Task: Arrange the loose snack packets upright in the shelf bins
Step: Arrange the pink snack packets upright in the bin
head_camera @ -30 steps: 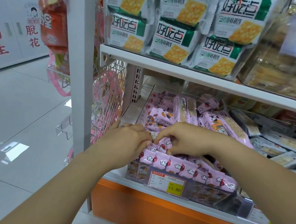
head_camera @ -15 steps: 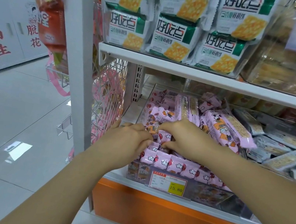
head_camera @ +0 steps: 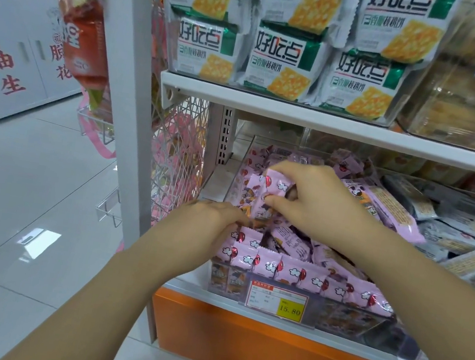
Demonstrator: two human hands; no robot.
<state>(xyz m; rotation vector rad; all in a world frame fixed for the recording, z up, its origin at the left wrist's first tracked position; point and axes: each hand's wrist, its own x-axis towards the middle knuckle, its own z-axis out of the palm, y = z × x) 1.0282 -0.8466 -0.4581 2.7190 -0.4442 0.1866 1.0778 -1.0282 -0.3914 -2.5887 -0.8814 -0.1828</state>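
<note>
The step in hand looks like seating one lifted packet into the standing rows. The right hand has its grip narrow, thumb and curled fingers pinching a small pink plastic-film snack packet by its upper right end. It may be two packets pressed together, since the fingers hide the seam. The packet hangs tilted above the rear left part of the clear plastic shelf bin, raised off the loose pink heap beneath it.

The left hand is low at the bin's front left corner, fingers curled down among the packets. Whether its grip actually holds one I cannot tell, as the fingertips are buried.

To do this well, I would turn the held packet so its crimped edge points up and its printed face looks outward. That would match the front row of upright pink packets standing just behind the yellow-and-white price label. The left hand is well placed to part the heap and brace the standing row, so the newcomer slides into a gap rather than toppling its neighbours.

The packet lies just beyond and above the left hand, near it but apart, and well clear of the grey packets in the neighbouring section.
</note>
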